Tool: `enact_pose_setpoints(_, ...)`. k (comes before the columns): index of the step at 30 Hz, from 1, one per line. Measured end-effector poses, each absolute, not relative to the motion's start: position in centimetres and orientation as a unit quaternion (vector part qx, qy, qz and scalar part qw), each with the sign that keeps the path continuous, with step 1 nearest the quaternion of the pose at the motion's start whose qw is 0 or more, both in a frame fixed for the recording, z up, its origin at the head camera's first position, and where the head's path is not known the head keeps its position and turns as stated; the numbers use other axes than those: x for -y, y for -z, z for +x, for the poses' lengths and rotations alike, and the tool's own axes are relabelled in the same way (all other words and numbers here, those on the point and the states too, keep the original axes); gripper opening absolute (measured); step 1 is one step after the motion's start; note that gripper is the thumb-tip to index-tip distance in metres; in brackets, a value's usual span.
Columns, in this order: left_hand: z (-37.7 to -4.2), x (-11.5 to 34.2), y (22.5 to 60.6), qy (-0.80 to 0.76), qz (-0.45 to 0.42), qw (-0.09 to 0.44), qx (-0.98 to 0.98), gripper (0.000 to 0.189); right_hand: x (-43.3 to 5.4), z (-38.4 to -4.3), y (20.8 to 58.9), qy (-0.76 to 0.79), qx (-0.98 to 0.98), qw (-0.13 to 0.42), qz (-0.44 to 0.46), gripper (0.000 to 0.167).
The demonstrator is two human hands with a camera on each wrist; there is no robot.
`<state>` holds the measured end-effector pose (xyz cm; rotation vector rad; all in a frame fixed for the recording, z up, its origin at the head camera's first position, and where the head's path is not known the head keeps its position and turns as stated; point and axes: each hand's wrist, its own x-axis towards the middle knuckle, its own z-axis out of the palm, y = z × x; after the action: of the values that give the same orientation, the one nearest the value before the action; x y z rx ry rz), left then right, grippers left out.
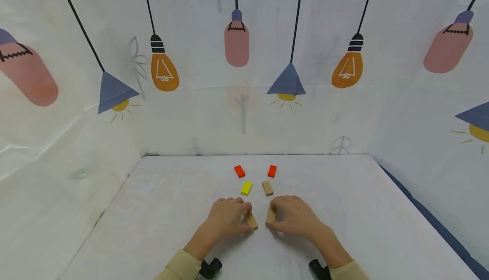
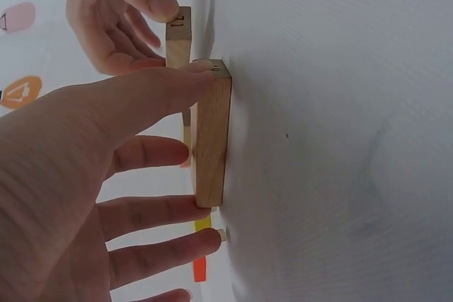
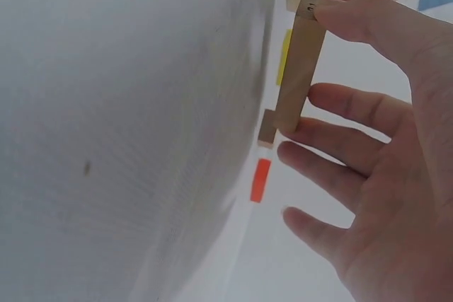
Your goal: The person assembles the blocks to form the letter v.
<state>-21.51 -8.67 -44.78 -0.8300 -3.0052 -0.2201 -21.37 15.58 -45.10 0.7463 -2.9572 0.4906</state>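
Observation:
My left hand (image 1: 228,217) pinches a plain wooden block (image 1: 250,220) end to end, thumb on the near end and a finger at the far end, as the left wrist view shows on this block (image 2: 213,136). Across a narrow gap, my right hand (image 1: 296,215) pinches a second wooden block (image 1: 271,215) the same way; in the right wrist view this block (image 3: 301,65) has a small dark mark on its near end. Both blocks slant on the white table. Just beyond the fingers lie a yellow block (image 1: 246,188) and another wooden block (image 1: 268,188).
Farther back, a red block (image 1: 239,171) lies on the left and another red block (image 1: 272,171) on the right. The white table (image 1: 172,195) ends at a pale sheet (image 1: 198,114) printed with lamps. Black wrist straps (image 1: 211,268) show near the sleeves.

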Motion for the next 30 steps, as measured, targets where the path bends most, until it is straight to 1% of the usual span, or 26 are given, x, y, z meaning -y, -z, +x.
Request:
enact_pose_setpoints(9,-21.6,8.7,45.0,0.069,-0.266,0.017,0.961,0.042,-15.0,-21.1,45.0,-0.149,0.96,0.027,0.237,0.033)
enact_pose_setpoints(18,-21.5,8.8,45.0,0.069,-0.267,0.018,0.961,0.041,-14.3,-21.1,45.5,-0.146,0.962,0.013,0.231,0.031)
enact_pose_setpoints(30,-21.5,8.8,45.2,0.078,-0.266,0.033,0.96,0.041,-13.6,-21.0,45.8,-0.129,0.963,0.026,0.236,0.029)
